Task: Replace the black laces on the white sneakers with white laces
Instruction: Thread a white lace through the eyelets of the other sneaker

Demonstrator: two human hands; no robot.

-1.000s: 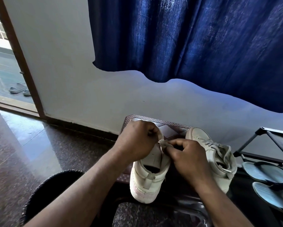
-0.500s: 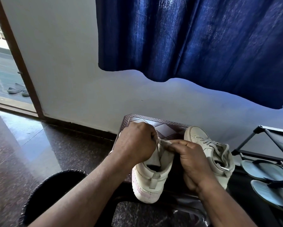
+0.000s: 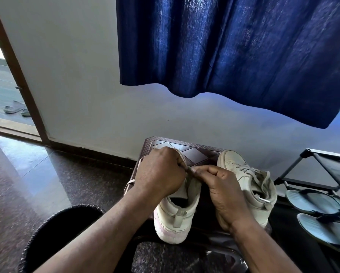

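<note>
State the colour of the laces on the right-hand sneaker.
Off-white laces, matching the sneaker itself; the head view shows them best.

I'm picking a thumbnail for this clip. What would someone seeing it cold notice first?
First, the two hands meeting low in the centre: the left hand and right hand pinch a white lace above the nearer white sneaker, which stands on a dark patterned stool. Then the big blue curtain hanging across the upper right. A second sneaker with pale laces sits just right of the hands.
</note>
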